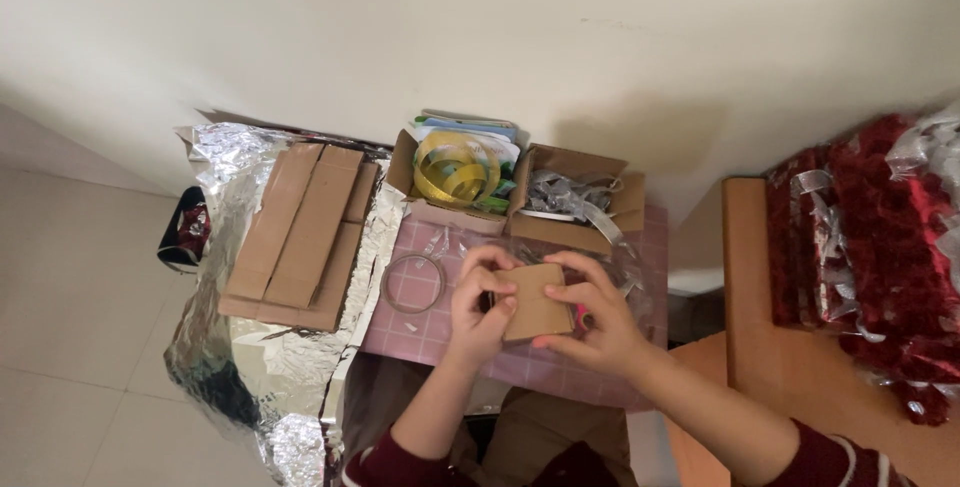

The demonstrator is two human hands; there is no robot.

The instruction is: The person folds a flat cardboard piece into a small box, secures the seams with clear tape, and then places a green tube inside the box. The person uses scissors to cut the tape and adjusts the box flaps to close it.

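While both hands worked over the pink checked surface [440, 332], a small brown cardboard piece [535, 302] was held up between them, approx. centre of view, just above the surface's near half. Left hand [483, 307] was closed on the piece's left edge, fingers curled over it, thumb on the near side. Right hand [595, 322] gripped the right edge and near corner, fingers wrapped behind; a bit of pink showed under the right fingers, too small to identify.

Left of the hands, a clear tape ring [413, 282] lay flat on the surface, apart from the left hand. Far side of the surface: two open cardboard boxes side by side against the wall. Left box [440, 209] held yellow ribbon coils [455, 172] w/ green and blue items; right box [585, 217] held silver ribbon [565, 195].

Further left, flat cardboard strips [305, 232] lay on crumpled silver foil [260, 357], which draped down toward the floor. Far right, red and silver tinsel bundle [880, 247] sat on a wooden board [750, 287], well apart from the hands. Dark red sleeves w/ a pale stripe were visible at the near edge.
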